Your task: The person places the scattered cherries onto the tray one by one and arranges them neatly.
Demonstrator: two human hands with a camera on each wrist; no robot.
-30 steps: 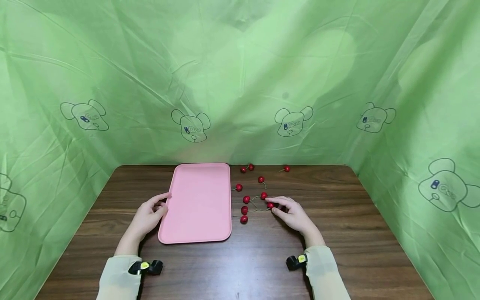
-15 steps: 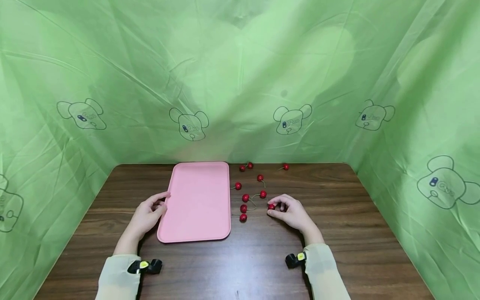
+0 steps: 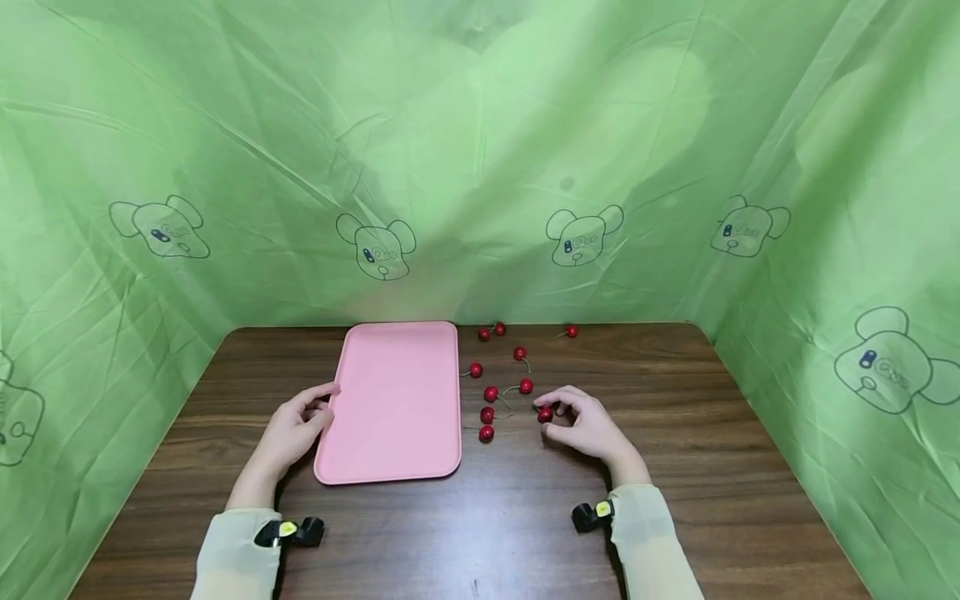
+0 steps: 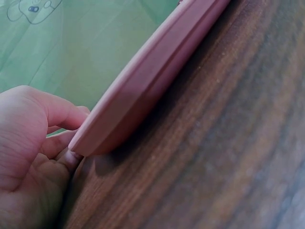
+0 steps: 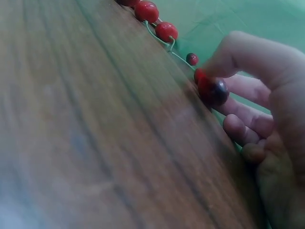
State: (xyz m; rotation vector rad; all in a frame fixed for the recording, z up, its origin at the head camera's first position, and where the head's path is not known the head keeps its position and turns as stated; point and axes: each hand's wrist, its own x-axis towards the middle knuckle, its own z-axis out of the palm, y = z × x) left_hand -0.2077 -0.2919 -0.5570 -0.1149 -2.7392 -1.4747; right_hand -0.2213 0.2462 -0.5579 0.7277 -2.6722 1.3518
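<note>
A pink tray (image 3: 397, 400) lies on the dark wooden table (image 3: 487, 500); its rim (image 4: 143, 81) fills the left wrist view. My left hand (image 3: 296, 429) rests at the tray's left edge, fingers touching the rim. To the tray's right, several red cherries with green stems lie scattered (image 3: 489, 393). My right hand (image 3: 581, 421) pinches one cherry (image 3: 545, 413) between thumb and fingers, just above the wood; in the right wrist view that cherry (image 5: 213, 89) sits at my fingertips, with others (image 5: 166, 31) beyond.
More cherries (image 3: 572, 332) lie near the table's back edge. Green cloth with cartoon mouse prints (image 3: 585, 237) walls in the table on three sides. Bare wood stretches in front of the tray and to the right of my right hand.
My right hand's fingers have curled around the cherry and drawn it slightly toward me. The left hand and tray have stayed put.
</note>
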